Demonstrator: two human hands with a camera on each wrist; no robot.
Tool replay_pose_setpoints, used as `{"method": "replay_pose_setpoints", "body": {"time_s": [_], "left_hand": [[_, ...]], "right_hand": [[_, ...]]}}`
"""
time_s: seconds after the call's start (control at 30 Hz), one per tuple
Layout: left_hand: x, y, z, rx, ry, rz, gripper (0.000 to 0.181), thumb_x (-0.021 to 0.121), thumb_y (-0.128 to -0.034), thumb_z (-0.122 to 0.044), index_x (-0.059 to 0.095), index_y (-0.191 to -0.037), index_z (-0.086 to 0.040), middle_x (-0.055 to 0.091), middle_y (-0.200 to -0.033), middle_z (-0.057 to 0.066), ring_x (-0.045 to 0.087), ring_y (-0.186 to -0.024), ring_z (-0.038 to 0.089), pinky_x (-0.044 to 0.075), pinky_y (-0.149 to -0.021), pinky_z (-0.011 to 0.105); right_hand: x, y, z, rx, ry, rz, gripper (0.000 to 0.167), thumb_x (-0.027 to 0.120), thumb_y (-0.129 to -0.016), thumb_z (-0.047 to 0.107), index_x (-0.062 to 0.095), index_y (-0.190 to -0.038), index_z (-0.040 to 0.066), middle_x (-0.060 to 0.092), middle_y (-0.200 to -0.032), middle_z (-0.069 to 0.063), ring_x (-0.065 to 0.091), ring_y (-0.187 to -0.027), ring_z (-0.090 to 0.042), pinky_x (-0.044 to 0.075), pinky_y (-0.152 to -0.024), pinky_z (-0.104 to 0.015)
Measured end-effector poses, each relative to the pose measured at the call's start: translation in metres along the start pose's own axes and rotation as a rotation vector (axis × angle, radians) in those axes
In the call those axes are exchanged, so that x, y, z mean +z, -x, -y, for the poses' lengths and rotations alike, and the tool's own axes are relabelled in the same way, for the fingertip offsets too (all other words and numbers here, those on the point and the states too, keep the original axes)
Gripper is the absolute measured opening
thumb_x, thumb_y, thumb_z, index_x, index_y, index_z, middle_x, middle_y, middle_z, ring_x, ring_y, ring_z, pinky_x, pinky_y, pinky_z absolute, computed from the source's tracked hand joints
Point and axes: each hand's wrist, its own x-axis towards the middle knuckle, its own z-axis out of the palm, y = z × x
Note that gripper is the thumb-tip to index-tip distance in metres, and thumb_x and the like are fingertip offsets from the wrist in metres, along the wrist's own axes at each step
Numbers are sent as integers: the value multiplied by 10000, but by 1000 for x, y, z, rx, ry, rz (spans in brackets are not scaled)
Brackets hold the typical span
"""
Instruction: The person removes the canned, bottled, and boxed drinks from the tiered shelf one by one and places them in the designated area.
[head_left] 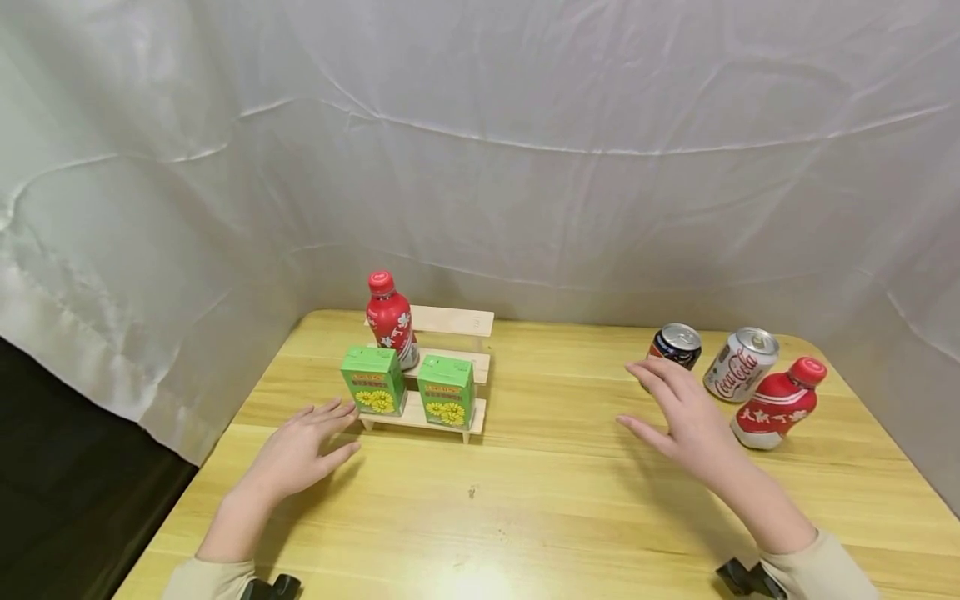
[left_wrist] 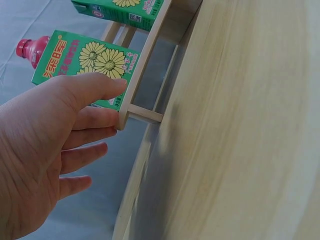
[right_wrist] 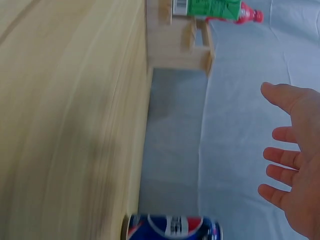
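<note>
Head: two green cartons [head_left: 447,392] on wooden rack [head_left: 453,321], front tier. Left hand [head_left: 300,450] beside the left carton, fingers relaxed; right hand [head_left: 686,417] above bench [head_left: 540,467] near dark-blue can [head_left: 678,347], fingers loosely extended. Left wrist: thumb overlaps a carton — contact unclear. Right wrist: can at lower edge, apart from hand.

A: What's the table [head_left: 540,500] carrying?
B: Rack [head_left: 457,321] is sitting left; dark can [head_left: 678,343], white can [head_left: 741,367], bottle [head_left: 777,408] standing right.
A: Rack's holding what?
B: Left carton [head_left: 375,383], right carton [head_left: 447,392] up front, second bottle [head_left: 391,319] behind.
</note>
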Motion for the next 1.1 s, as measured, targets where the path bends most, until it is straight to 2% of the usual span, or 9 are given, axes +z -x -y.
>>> {"method": "replay_pose_setpoints", "body": {"time_s": [0.07,0.13,0.3,0.5,0.73,0.9,1.1], "left_hand": [[-1,0,-1,-2,1,4,507,688,-887,-377,635,-1278,-57,586,-1377,130,532,-1303,359,368,-1115,599],[-2,0,-1,-5,4,7,509,687,-888,-376,633,-1279,-55,584,-1380,130,531,-1305,359,366,-1116,598],[-2,1,-2,-11,7,11,511,685,-890,-377,630,-1283,-55,578,-1387,129,524,-1312,356,359,-1123,595],[-2,0,-1,-12,5,14,513,683,-892,-384,630,-1285,-58,577,-1389,126,523,-1314,354,357,-1125,595],[-2,0,-1,-5,-1,11,509,681,-893,-383,632,-1282,-59,580,-1385,126,529,-1308,354,367,-1118,594],[-3,-1,-2,1,3,7,503,684,-892,-373,634,-1276,-52,582,-1381,134,529,-1306,363,363,-1118,601],[-3,0,-2,0,7,1,505,693,-885,-365,632,-1278,-54,586,-1376,132,532,-1304,358,362,-1119,600]], "right_hand": [[5,-7,5,-26,-2,-1,739,420,-944,644,563,-1322,25,576,-1273,-172,518,-1196,-359,400,-1056,-452],[9,-13,10,-47,-15,9,709,458,-944,620,557,-1330,33,573,-1274,-165,522,-1190,-346,419,-1004,-495],[19,-31,22,-103,-47,26,654,573,-924,548,533,-1363,64,555,-1309,-158,516,-1223,-351,427,-1022,-527],[30,-54,40,-169,-96,18,633,571,-932,532,539,-1350,58,552,-1316,-169,500,-1252,-346,417,-1053,-528],[43,-78,62,-215,-126,-4,618,635,-903,475,539,-1348,57,548,-1336,-150,495,-1281,-346,414,-1092,-526],[54,-95,76,-248,-152,-30,601,606,-921,481,545,-1345,59,554,-1333,-144,492,-1291,-331,403,-1119,-504],[64,-116,93,-241,-189,-74,573,607,-926,478,571,-1329,73,576,-1324,-128,476,-1319,-328,369,-1156,-487]]}}
